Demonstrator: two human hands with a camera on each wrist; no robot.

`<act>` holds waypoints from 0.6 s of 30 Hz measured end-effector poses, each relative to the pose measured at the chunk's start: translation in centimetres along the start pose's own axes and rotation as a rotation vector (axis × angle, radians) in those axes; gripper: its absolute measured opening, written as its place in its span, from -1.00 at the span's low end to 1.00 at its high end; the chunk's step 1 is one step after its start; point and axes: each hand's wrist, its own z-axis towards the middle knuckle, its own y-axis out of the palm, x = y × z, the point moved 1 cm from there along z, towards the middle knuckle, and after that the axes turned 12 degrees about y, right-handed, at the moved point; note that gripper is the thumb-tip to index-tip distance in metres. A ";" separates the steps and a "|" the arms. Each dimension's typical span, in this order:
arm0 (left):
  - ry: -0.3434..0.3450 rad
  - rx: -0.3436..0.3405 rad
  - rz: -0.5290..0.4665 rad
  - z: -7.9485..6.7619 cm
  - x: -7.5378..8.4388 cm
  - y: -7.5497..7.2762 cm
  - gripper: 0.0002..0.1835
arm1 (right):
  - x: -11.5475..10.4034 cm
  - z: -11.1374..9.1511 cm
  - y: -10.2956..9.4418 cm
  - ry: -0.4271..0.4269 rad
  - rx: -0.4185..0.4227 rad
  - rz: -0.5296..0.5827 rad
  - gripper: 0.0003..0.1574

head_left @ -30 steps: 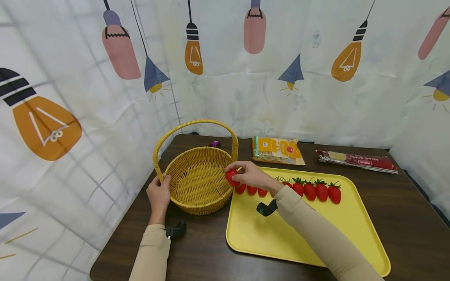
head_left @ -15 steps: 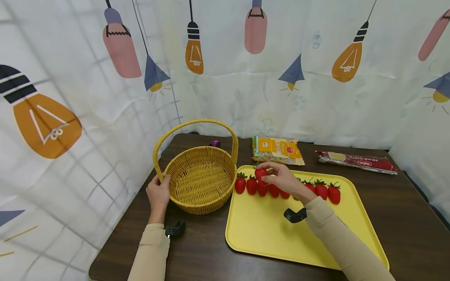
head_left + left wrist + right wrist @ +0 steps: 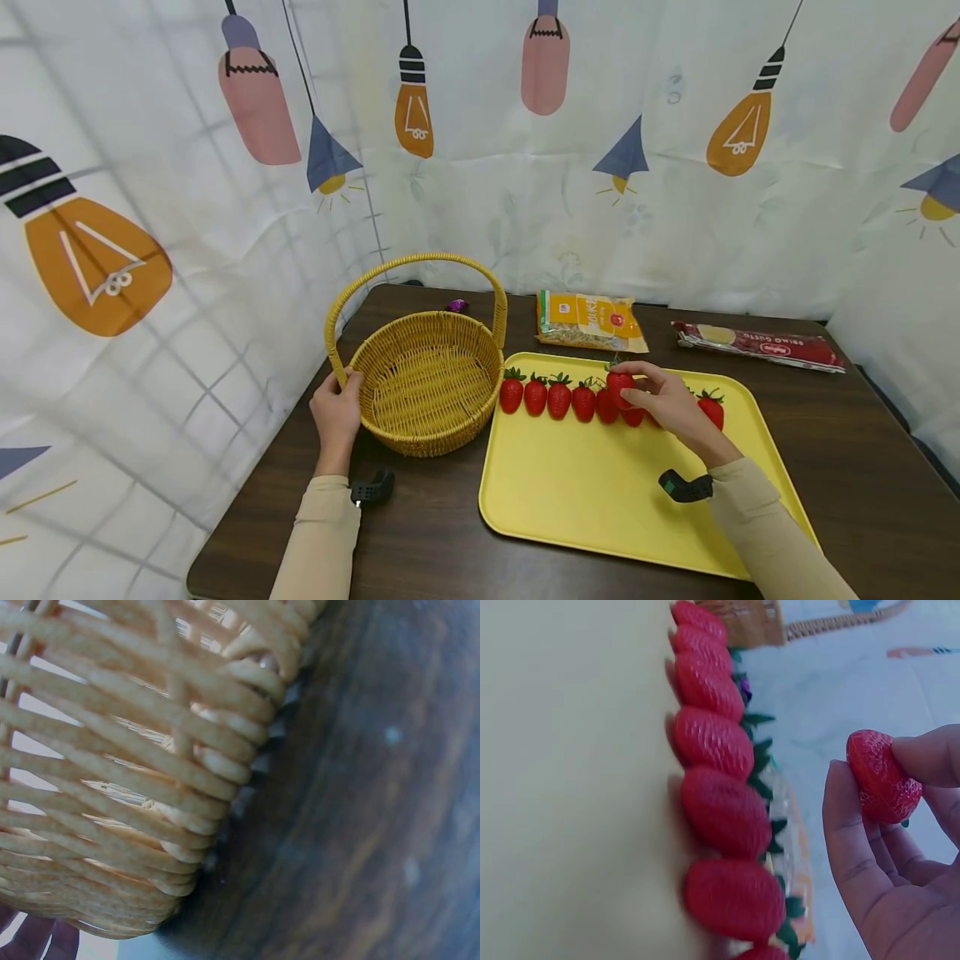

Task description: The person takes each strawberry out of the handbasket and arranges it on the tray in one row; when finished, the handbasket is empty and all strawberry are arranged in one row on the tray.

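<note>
My left hand (image 3: pixel 337 412) grips the yellow wicker basket (image 3: pixel 429 437) at its left side, where the handle (image 3: pixel 408 262) meets the rim; nothing lies inside the basket. In the left wrist view, a few fingertips (image 3: pixel 39 939) show past the woven wall (image 3: pixel 112 772). Between thumb and fingers, my right hand (image 3: pixel 672 410) pinches a red strawberry (image 3: pixel 881 776), raised over the row. Beneath it several strawberries (image 3: pixel 558 400) stand side by side along the far part of the yellow tray (image 3: pixel 577 492), green leaves pointing away. The hand hides some toward the right end.
Behind the tray lie an orange-and-clear food packet (image 3: pixel 591 322) and a long dark red packet (image 3: pixel 761 345). A small purple wrapped item (image 3: pixel 457 306) sits behind the basket. A patterned curtain (image 3: pixel 480 200) rises at the table's back edge.
Holding the strawberry, my right hand has moved right, from beside the basket rim to over the right half of the row, uncovering strawberries at the left. The left hand stays on the basket.
</note>
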 end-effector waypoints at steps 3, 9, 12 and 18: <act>0.001 -0.004 -0.006 0.0 -0.1 0.0 -0.75 | 1.0 -0.9 -0.9 0.014 0.045 0.002 -0.44; -0.007 -0.003 -0.011 0.0 -0.2 0.0 -0.75 | 3.0 -2.3 -2.5 -0.009 0.186 0.049 -0.42; -0.008 -0.007 -0.011 0.0 -0.2 0.0 -0.74 | 3.9 -2.8 -3.3 -0.049 0.258 0.108 -0.44; -0.017 -0.016 -0.008 0.1 -0.1 -0.1 -0.73 | 5.5 -3.7 -5.2 -0.090 0.336 0.211 -0.48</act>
